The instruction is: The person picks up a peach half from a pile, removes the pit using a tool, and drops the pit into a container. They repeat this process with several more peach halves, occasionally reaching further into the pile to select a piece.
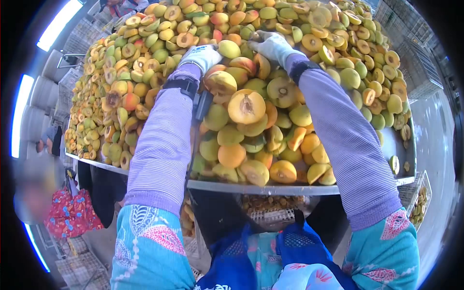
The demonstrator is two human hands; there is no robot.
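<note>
Both my hands wear pale gloves and reach into a large heap of cut peaches (246,107), yellow, green and orange. My left hand (199,56) lies against a yellow-green peach piece (229,49); its fingers are mostly hidden, so I cannot tell whether it grips the fruit. To the right, my right hand (273,47) has its fingers curled down at the fruit, around something small that I cannot make out. Between my forearms, peach halves lie with pit cavities or pits showing. A dark strap circles each wrist.
The heap sits on a metal-edged table (270,189) in front of me. Below are crates (273,217) with fruit pieces. Another crate (419,200) stands at right, with stacked crates (418,67) farther back. A red patterned bag (72,210) hangs at left near a blurred person.
</note>
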